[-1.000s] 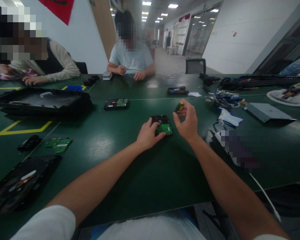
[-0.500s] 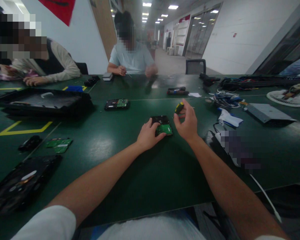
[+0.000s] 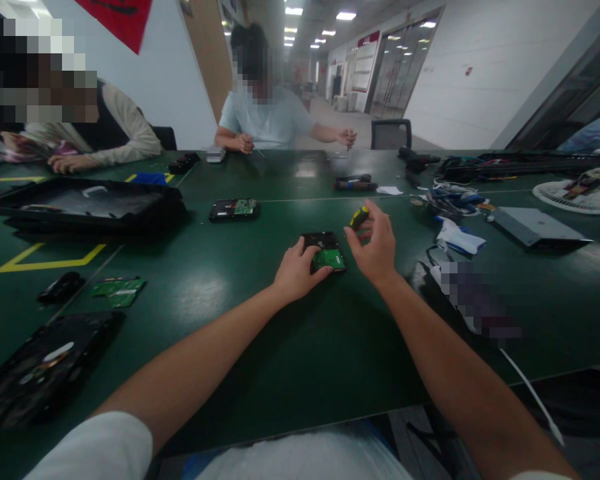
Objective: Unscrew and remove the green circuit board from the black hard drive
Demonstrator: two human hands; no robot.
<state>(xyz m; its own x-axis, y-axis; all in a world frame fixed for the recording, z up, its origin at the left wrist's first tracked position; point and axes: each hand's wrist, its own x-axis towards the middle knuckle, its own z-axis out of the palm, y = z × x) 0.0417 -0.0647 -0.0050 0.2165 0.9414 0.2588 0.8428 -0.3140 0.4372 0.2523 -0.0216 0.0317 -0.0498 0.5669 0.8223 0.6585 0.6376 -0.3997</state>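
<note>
A hard drive [image 3: 322,239] with a green circuit board on its near part lies on the green table in front of me. My left hand [image 3: 297,269] grips its left side, with the thumb along the near edge and fingers reaching over the top. Just right of the drive, my right hand [image 3: 374,241] is raised, with a short yellow-and-black screwdriver [image 3: 359,217] between thumb and fingers. The screwdriver's shaft cannot be made out. Its handle is tilted and stands apart from the drive.
Another hard drive [image 3: 234,209] lies further back. At left are a black casing [image 3: 87,207], loose green circuit boards [image 3: 119,291] and a dark plastic housing [image 3: 50,367]. Cables [image 3: 453,199] and a metal box [image 3: 537,227] lie right. Two people sit across the table.
My left hand stays on the hard drive; my right fingers shift slightly around the screwdriver. The person opposite has stretched an arm out to the right of the view.
</note>
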